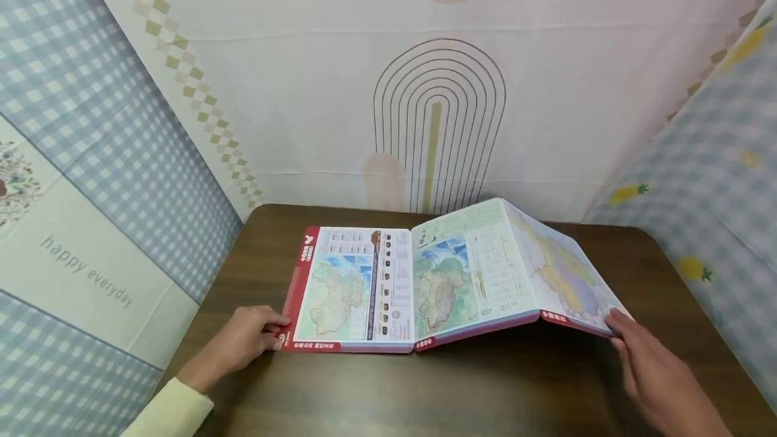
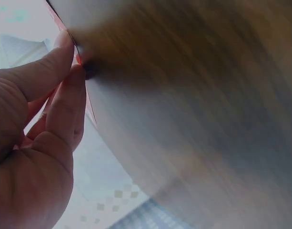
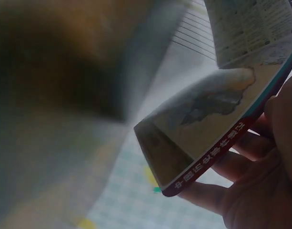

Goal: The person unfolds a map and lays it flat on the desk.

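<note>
A folding map [image 1: 340,288] with red edges lies partly spread on the wooden table. Its left panel rests flat, the middle panel [image 1: 461,275] slants up to a raised crease, and the right panel [image 1: 552,268] slopes down from it. My left hand [image 1: 245,339] pinches the red left border near the lower corner; in the left wrist view, thumb and fingers [image 2: 65,90] meet at the edge. My right hand [image 1: 655,369] holds the right panel's outer edge off the tabletop. The right wrist view shows a printed panel [image 3: 198,114] and its red strip beside my fingers.
The brown wooden table [image 1: 388,390] has rounded back corners. A pale patterned cloth [image 1: 303,100] hangs behind it. Blue checked cloth [image 1: 91,120] covers the left side, and a checked cloth with pineapples [image 1: 710,187] hangs at the right.
</note>
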A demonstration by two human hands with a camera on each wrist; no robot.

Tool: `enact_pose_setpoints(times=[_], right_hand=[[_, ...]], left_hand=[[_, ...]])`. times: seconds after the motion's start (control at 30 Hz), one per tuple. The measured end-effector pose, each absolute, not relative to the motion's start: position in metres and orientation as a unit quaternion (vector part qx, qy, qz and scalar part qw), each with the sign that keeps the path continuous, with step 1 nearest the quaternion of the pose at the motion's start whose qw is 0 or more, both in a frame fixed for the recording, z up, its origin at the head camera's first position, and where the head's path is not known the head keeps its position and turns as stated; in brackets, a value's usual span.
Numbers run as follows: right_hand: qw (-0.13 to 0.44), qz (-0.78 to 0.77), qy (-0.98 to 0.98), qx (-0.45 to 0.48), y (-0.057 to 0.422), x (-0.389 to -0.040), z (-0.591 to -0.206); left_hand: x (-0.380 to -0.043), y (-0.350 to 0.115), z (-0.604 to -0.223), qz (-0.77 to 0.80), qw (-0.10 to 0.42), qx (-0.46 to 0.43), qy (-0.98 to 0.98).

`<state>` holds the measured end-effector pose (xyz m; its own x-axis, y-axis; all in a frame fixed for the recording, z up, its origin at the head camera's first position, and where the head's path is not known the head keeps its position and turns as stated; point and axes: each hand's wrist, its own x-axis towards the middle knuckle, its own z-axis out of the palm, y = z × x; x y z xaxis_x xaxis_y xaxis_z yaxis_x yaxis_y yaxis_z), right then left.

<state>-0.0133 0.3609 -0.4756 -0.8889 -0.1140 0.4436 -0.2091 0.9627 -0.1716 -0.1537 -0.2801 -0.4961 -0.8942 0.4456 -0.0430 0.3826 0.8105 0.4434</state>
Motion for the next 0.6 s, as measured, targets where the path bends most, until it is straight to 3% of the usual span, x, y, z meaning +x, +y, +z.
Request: enact_pose_setpoints(times=[0.1, 0.27, 0.47, 0.6], right_hand=[[0.169, 0.100, -0.979, 0.062, 0.368, -0.010, -0.491], [0.132, 0.065, -0.985, 0.089, 0.376, -0.008, -0.510], [-0.007, -0.002, -0.998, 0.064, 0.370, -0.010, -0.513], [-0.023, -0.036, -0.996, 0.073, 0.361, -0.013, -0.511]], left_hand=[[-0.156, -0.286, -0.497, 0.218, 0.073, 0.212, 0.950], [-0.158, -0.300, -0.498, 0.210, 0.075, 0.204, 0.953], [-0.162, -0.310, -0.493, 0.186, 0.069, 0.195, 0.961], [-0.165, -0.308, -0.490, 0.154, 0.071, 0.203, 0.964]])
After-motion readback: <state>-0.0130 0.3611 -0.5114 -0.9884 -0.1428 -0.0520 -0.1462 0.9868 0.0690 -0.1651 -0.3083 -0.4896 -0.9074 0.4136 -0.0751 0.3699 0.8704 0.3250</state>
